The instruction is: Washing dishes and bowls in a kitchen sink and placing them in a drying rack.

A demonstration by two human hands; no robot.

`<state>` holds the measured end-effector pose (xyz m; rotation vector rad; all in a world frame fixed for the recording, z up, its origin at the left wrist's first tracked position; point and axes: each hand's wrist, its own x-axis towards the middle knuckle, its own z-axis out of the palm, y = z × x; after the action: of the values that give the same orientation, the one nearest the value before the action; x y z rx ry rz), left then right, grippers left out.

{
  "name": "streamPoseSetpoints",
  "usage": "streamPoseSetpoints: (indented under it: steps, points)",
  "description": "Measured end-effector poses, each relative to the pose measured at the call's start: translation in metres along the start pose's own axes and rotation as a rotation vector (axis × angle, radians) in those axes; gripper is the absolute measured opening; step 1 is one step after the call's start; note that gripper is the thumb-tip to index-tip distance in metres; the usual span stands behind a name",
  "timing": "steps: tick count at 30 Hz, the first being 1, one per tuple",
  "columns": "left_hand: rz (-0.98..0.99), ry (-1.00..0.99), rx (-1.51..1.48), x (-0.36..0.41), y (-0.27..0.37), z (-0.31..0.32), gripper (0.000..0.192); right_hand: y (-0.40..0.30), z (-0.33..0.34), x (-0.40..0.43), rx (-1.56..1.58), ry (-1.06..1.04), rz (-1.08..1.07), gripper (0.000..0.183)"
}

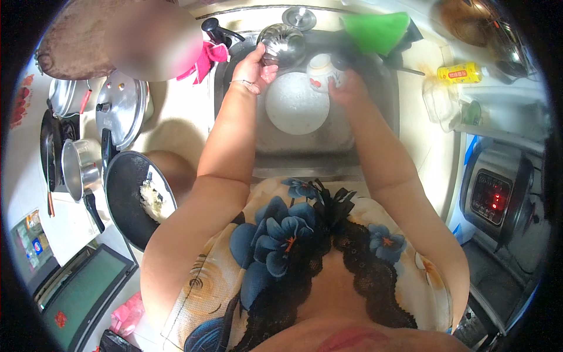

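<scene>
Over a stainless steel sink [303, 154], my left hand [256, 68] holds a shiny fluted metal bowl [283, 44] by its near rim. My right hand [349, 88] grips a white bowl with a painted pattern [324, 75], tilted on its side. Below and between the hands, a round white dish [297, 105] lies in the basin. A dark round thing by the right fingers is blurred, and I cannot tell what it is.
Behind the sink are a black-handled faucet [215, 31], a metal lid [299, 18] and a green cloth or sheet [376, 33]. Left stand a pressure cooker [121, 110], a saucepan [83, 169] and a wok [127, 198]. A yellow bottle [459, 74] lies right, near an electric cooker [495, 193].
</scene>
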<state>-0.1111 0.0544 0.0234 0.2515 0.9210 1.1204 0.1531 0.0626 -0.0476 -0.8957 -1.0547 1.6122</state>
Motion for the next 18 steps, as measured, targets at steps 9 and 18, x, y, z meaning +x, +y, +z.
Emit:
streamPoseSetpoints:
  steps: [9, 18]
  points:
    - [0.016, -0.087, -0.073, 0.005, 0.003, -0.003, 0.032, 0.017, 0.010, 0.016, -0.011, -0.040, 0.033, 0.024]
    - [0.020, -0.146, -0.105, 0.006, 0.002, -0.006, 0.030, 0.026, 0.003, 0.034, 0.045, -0.046, 0.143, 0.025]
